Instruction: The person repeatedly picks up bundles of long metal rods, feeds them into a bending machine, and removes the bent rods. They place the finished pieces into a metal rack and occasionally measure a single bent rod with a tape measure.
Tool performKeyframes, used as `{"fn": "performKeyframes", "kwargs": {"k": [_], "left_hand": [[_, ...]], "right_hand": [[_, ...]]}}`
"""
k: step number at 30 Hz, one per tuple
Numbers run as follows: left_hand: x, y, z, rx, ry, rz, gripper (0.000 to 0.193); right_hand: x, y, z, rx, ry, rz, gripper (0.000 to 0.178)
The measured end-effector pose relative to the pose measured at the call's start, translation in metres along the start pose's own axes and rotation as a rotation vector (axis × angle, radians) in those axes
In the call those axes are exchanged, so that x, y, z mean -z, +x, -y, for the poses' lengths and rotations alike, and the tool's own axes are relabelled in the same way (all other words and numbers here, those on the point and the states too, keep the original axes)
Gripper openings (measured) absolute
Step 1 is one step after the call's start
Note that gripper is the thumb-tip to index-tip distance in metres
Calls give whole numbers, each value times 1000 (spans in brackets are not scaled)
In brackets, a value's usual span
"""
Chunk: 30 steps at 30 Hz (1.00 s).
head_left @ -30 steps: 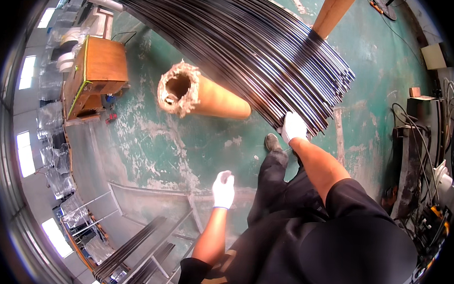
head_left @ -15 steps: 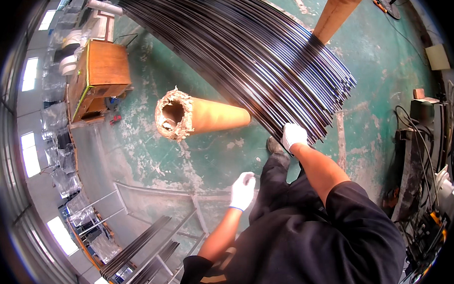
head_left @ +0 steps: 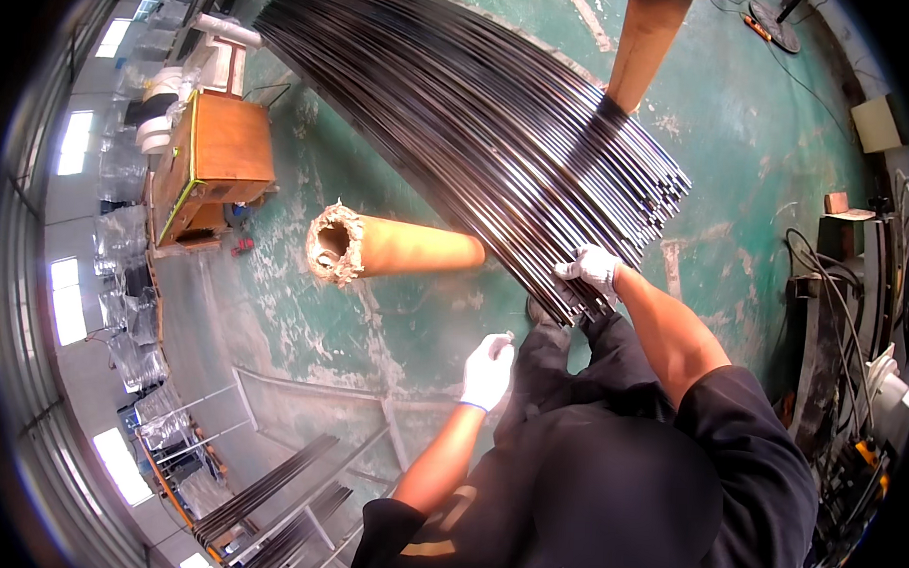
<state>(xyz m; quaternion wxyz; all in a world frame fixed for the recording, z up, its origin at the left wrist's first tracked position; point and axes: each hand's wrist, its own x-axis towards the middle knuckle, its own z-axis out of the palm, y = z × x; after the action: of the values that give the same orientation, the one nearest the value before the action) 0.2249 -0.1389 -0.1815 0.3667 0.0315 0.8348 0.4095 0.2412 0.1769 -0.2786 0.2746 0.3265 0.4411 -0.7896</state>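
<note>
Left hand (head_left: 488, 370), gloved, is hanging near 5 o'clock, apart from the rods, fingers curled together; cannot tell whether anything is being pinched. Right hand (head_left: 597, 269), gloved, is resting on the rod ends at 3 o'clock; its closure is staying unreadable. Dark slender rods (head_left: 460, 124) are fanning from 11 to 3 o'clock. Risk, judged: an unsupported rod end could be slipping onto the shoe (head_left: 544, 309) or trapping fingers. Cardboard tubes at 10 (head_left: 421, 248) and 1 o'clock (head_left: 648, 50) are limiting sideways swing; green floor (head_left: 283, 308) is offering room toward 9 o'clock.
</note>
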Motion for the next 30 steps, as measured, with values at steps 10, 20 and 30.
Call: {"fn": "performKeyframes", "kwargs": {"k": [10,20,30], "left_hand": [[-40,42,-41,96,-532,174,21],[-46,175,-88,302,-1065,510,45],[-113,74,-110,328,-1052,526,20]], "right_hand": [[0,-129,43,147,-655,-296,54],[2,-492,-224,-310,-1069,-807,45],[-66,-485,-331,-222,-1018,-1358,27]]}}
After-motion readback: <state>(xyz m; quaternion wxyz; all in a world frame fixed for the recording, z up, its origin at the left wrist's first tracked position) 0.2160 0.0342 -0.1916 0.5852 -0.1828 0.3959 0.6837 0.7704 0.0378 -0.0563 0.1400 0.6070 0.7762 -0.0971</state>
